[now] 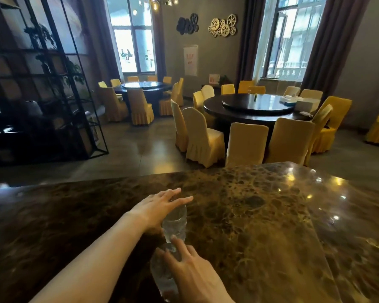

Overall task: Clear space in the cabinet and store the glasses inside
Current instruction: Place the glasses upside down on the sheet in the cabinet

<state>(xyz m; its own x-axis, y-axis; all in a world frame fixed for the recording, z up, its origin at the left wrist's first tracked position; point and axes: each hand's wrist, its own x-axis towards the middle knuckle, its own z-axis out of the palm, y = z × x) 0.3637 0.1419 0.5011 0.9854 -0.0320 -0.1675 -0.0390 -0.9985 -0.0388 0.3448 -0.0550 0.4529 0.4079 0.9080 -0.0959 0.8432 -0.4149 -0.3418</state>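
Two bare hands work over a dark, brown-veined marble bench (260, 211) that fills the lower part of the view. The left hand (158, 208) reaches forward with its fingers (179, 200) stretched out and spread, lying over the rim of a clear glass (175, 224) rather than curled round it; the palm rests against the glass's left side. Nearer the camera, the right hand (190, 267) has its fingers (177, 241) parted too, the tips touching the foot of that glass and pressed on top of a second clear glass (162, 274), which sits just below and to the left of the knuckles. The two glasses stand close together in a line running away from the camera, apparently touching, though blur and the hands in front make that hard to be sure of. Both are on the bench near its front middle. Beyond the bench lies a dining room: a round dark table (249, 110) ringed with yellow-covered chairs (204, 136), a second such table (144, 86) further back by a tall window (134, 40), and a black metal shelving frame (53, 84) along the left side. Gear-shaped ornaments (222, 26) hang on the far wall.
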